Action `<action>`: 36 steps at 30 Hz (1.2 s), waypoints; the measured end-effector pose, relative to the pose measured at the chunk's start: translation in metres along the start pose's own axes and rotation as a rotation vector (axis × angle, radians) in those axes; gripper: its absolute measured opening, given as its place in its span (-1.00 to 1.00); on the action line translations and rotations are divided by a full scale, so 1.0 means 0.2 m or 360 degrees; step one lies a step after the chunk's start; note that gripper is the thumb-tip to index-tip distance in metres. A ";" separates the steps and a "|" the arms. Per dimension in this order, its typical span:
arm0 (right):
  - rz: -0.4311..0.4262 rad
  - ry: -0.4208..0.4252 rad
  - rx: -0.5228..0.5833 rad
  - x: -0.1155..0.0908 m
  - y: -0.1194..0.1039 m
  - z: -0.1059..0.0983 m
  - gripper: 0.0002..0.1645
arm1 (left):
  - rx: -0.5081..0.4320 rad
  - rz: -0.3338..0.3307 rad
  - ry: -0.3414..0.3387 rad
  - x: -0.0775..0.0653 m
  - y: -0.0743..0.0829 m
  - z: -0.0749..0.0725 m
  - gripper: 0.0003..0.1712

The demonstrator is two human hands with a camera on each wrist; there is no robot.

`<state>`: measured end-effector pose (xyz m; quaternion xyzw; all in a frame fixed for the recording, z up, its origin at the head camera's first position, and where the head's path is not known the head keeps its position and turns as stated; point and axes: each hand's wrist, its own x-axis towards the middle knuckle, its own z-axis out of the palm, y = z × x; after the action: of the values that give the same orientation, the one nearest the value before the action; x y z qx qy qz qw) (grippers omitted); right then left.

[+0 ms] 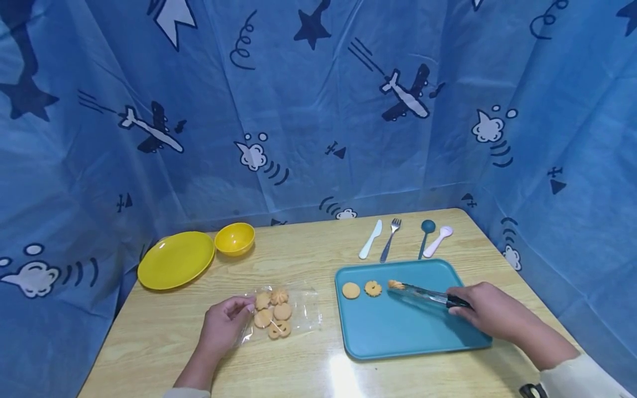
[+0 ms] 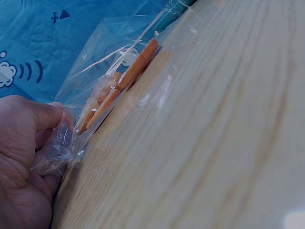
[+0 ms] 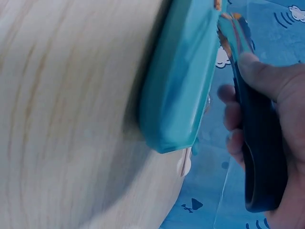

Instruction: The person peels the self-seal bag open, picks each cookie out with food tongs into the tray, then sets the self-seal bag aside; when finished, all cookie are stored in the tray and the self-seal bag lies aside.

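My left hand (image 1: 226,322) pinches the near-left edge of a clear plastic bag (image 1: 306,307) holding several cookies (image 1: 282,312). In the left wrist view, thumb and fingers grip the crinkled film beside the cookies (image 2: 138,64). With my right hand (image 1: 485,308) I hold tongs (image 1: 428,294) by their black handle (image 3: 262,138). A small cookie (image 1: 396,284) sits at the tips of the tongs, over the teal tray (image 1: 398,331). On the tray's left part lie a round cookie (image 1: 350,290) and a ring-shaped cookie (image 1: 372,288), in a row with the tongs' tips.
Behind the tray lie a pale knife (image 1: 370,239), a fork (image 1: 390,240), a dark teal spoon (image 1: 427,235) and a pink spoon (image 1: 439,241). A yellow plate (image 1: 176,261) and a yellow bowl (image 1: 235,239) stand at the back left. Blue patterned cloth (image 1: 308,110) surrounds the table.
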<state>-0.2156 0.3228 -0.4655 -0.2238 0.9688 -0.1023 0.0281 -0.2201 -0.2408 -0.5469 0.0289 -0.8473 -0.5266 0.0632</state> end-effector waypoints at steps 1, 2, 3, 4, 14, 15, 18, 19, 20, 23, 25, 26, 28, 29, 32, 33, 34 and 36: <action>-0.0032 0.0003 0.0035 0.00 0.01 0.00 -0.54 | 0.0001 0.0000 -0.0003 0.00 0.00 0.00 -0.87; -0.0063 0.0001 0.0065 0.00 0.01 0.00 -0.54 | -0.0001 0.0001 -0.0005 0.00 0.00 0.00 -0.87; -0.0095 -0.0003 0.0090 0.00 0.02 0.00 -0.55 | -0.0003 0.0000 -0.0006 0.00 0.00 0.00 -0.87; -0.0108 -0.0013 0.0110 -0.01 0.02 0.00 -0.54 | -0.0001 0.0004 -0.0009 0.00 0.00 0.00 -0.86; -0.0002 -0.0053 0.0180 -0.01 0.03 0.01 -0.44 | 0.0002 0.0004 -0.0023 0.00 -0.01 0.00 -0.89; 0.0005 -0.0047 0.0177 -0.01 0.04 0.01 -0.43 | -0.0003 0.0004 -0.0023 0.00 -0.01 0.00 -0.88; 0.0020 -0.0026 0.0158 -0.01 0.04 0.01 -0.42 | -0.0031 0.0001 -0.0030 0.00 -0.01 -0.01 -0.87; 0.0028 -0.0025 0.0158 0.00 0.04 0.01 -0.41 | -0.0034 0.0003 -0.0032 0.00 -0.01 -0.01 -0.87; 0.0035 -0.0025 0.0156 0.00 0.05 0.01 -0.40 | -0.0036 0.0004 -0.0033 0.00 -0.01 -0.01 -0.87; 0.0057 -0.0029 0.0148 0.00 0.05 0.02 -0.39 | -0.0037 0.0008 -0.0032 0.00 -0.01 -0.01 -0.89; 0.0063 -0.0030 0.0137 0.00 0.05 0.02 -0.37 | -0.0031 0.0014 -0.0028 0.00 -0.02 -0.01 -0.90; 0.0065 -0.0029 0.0128 0.00 0.06 0.02 -0.36 | -0.0030 0.0017 -0.0027 0.00 -0.02 -0.01 -0.90; 0.0074 -0.0032 0.0116 -0.01 0.06 0.02 -0.35 | -0.0029 0.0020 -0.0026 0.00 -0.02 0.00 -0.90; 0.0078 -0.0034 0.0111 -0.01 0.06 0.02 -0.34 | -0.0026 0.0020 -0.0026 0.00 -0.02 0.00 -0.90; 0.0083 -0.0028 0.0097 -0.01 0.06 0.03 -0.34 | -0.0017 0.0018 -0.0026 0.00 -0.01 -0.01 -0.91; 0.0084 -0.0026 0.0097 -0.01 0.06 0.03 -0.35 | -0.0016 0.0017 -0.0027 0.00 -0.01 -0.01 -0.91; 0.0083 -0.0023 0.0095 -0.01 0.06 0.03 -0.35 | -0.0013 0.0015 -0.0027 0.00 -0.01 -0.01 -0.91; 0.0083 -0.0020 0.0095 -0.01 0.06 0.03 -0.34 | -0.0006 0.0011 -0.0030 -0.01 -0.01 -0.01 -0.91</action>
<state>-0.2176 0.3337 -0.4739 -0.1983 0.9707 -0.1289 0.0434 -0.2185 -0.2424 -0.5473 0.0209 -0.8469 -0.5283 0.0571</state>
